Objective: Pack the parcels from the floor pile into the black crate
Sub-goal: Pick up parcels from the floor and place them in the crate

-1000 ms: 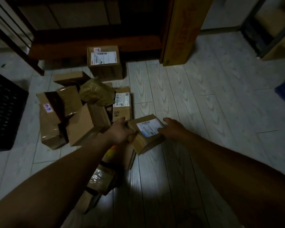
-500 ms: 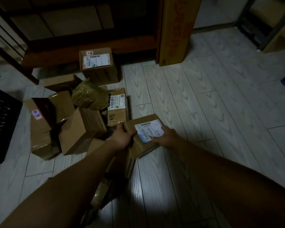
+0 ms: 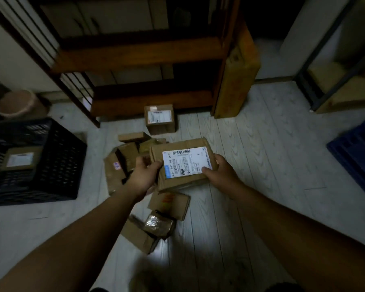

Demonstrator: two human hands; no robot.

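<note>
I hold a brown cardboard parcel with a white shipping label above the floor pile. My left hand grips its left edge and my right hand grips its right edge, thumb on the label. The pile of brown parcels lies on the pale wooden floor below and to the left of it. More parcels lie nearer to me. The black crate stands at the left with one labelled parcel inside.
A single labelled box stands by a dark wooden shelf unit. A tall yellow carton leans at the shelf's right. A blue crate sits at the right edge. A round basket is at the far left.
Both hands have lifted the labelled parcel up off the floor. The view has risen and pulled back, bringing the black crate into sight at the left.
</note>
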